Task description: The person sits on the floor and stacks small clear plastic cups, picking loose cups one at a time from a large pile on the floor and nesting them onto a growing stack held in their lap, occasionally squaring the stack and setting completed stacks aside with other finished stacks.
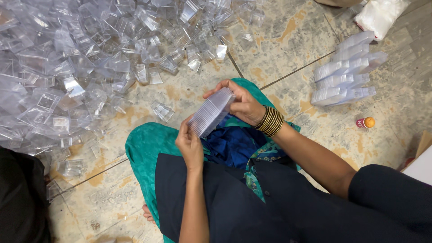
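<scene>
Head view, person seated on a tiled floor point(288, 40), teal and blue cloth over the lap.

Stack point(211, 111): a nested column of clear plastic cups, held slanted above the lap, upper end toward the top right, lower end toward the bottom left. All places below are given relative to this stack.

Left hand point(190, 145): at the lower end of the stack. Fingers curled closed around that end, thumb against the side. Firm hold.

Right hand point(240, 102): at the upper end. Fingers wrapped over the top and far side, thumb pressing on the near face. Closed on the stack. Gold bangles point(270, 121) on that wrist, just right of the stack.

Pile point(81, 58): a large loose heap of single clear cups, left of and above the stack, covering much of the floor there. One lone cup point(162, 110) lies just left of the stack, apart from the heap.

Finished stacks point(346, 72): several similar nested columns lie side by side on the floor, well to the right of the held stack and a little above it.

Small bottle point(366, 122): orange cap, lying on the floor to the right, below those columns.

White bag point(380, 15): far upper right, partly cut off.

Dark cloth at lower left edge; cannot tell what it is.
</scene>
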